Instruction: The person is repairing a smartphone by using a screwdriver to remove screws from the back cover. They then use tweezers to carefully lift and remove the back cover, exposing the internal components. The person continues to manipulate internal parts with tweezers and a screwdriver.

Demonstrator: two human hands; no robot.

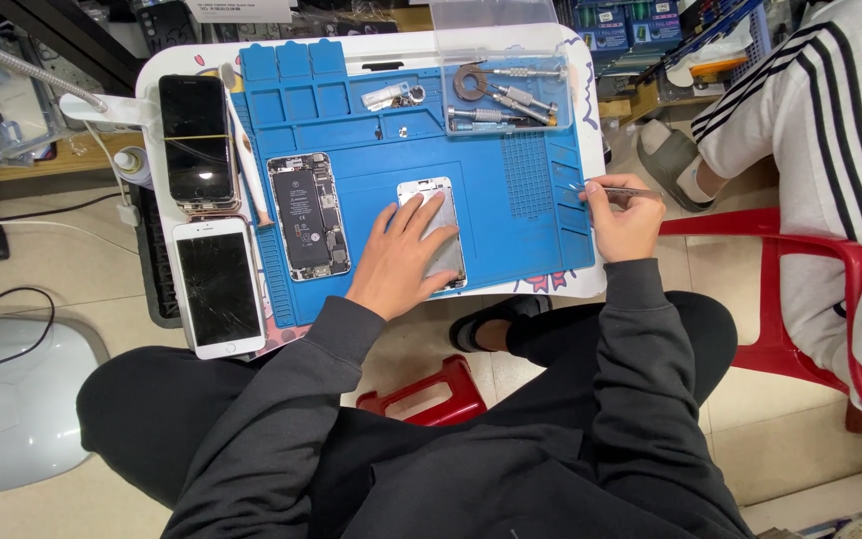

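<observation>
- Left hand (403,258) flat, fingers spread, pressing on the silver phone panel (438,232), mid blue mat (511,250) on the worktop.
- Panel's long axis runs away from the person.
- Right hand (626,222) pinched on tweezers (619,190) at the mat's right edge, clear of the panel, tips pointing left towards it.
- Left hand is nearer.

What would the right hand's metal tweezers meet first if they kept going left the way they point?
Likely only the blue silicone work mat: the thin metal tweezers in the right hand point left across bare mat, though their height is unclear.
</observation>
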